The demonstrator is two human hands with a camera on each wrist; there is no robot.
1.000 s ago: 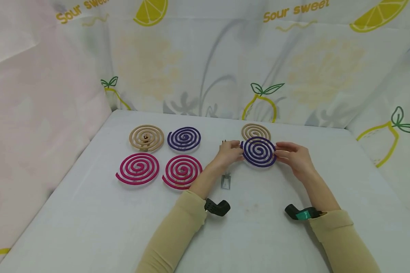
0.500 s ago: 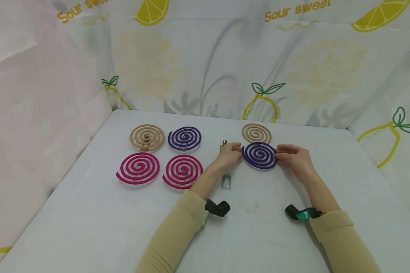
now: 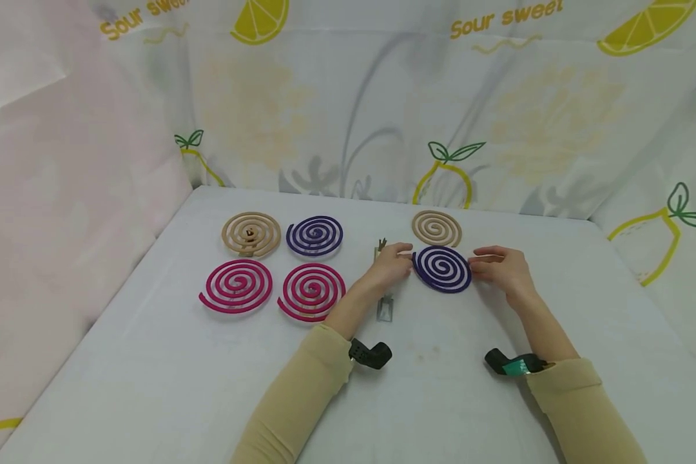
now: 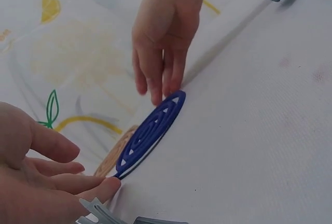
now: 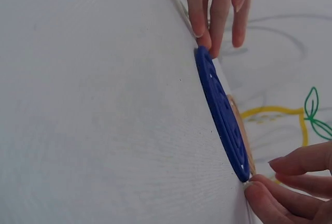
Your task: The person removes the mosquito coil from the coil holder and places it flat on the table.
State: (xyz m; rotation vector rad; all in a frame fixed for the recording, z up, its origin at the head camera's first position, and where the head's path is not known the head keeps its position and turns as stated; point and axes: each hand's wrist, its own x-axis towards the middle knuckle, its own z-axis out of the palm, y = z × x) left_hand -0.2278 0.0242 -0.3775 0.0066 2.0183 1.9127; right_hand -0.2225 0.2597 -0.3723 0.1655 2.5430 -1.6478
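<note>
My left hand (image 3: pixel 390 263) and right hand (image 3: pixel 499 268) meet at the edges of a purple coil (image 3: pixel 442 269) just right of centre in the head view. The coil lies flat on the white surface (image 3: pixel 151 361), or very nearly; the wrist views show it edge-on, too thin to tell whether it rests fully down. My left grip is relaxed, fingers nearly straight, with one fingertip touching the coil's left rim, as the left wrist view shows at its lower left. My right grip is likewise loose: the fingers point down at the coil's right rim and the tips touch or nearly touch it, without curling round it.

Just behind the purple coil, toward the upper part of the frame, lies a tan coil (image 3: pixel 437 227); their rims are close, and I cannot tell whether they touch. A small metal stand (image 3: pixel 385 308) sits on the surface below my left hand, and another small piece (image 3: pixel 380 245) shows just above that hand.

Left of centre, four more coils lie in two rows: a second tan coil (image 3: pixel 251 234) and a second purple coil (image 3: pixel 314 236) behind, two pink coils (image 3: pixel 236 286) (image 3: pixel 311 291) in front. A lemon-printed cloth (image 3: pixel 348 96) hangs behind everything.
</note>
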